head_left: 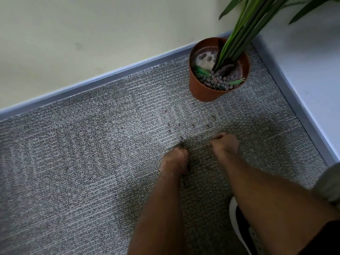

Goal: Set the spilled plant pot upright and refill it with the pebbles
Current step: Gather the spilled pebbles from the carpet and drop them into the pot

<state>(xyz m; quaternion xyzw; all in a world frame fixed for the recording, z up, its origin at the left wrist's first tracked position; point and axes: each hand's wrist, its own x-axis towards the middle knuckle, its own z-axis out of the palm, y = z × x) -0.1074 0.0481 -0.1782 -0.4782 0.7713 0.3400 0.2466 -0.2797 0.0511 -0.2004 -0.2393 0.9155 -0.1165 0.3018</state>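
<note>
The terracotta-coloured plant pot (pixel 206 89) stands upright in the carpet corner, partly refilled. Both hands work the scattered pebbles (pixel 191 126) before it: the left hand (pixel 175 160) curls down over a cluster, apparently gathering; the right hand (pixel 225 142) is fisted, contents hidden.

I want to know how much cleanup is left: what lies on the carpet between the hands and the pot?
Scattered pebbles on bare carpet, between both hands and the upright pot, per the head view.

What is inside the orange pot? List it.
Inside the orange pot: green plant stems, grey-brown pebbles heaped at the near side, and a bare white patch at the far side. Whatever lies beneath the pebbles is covered.
</note>
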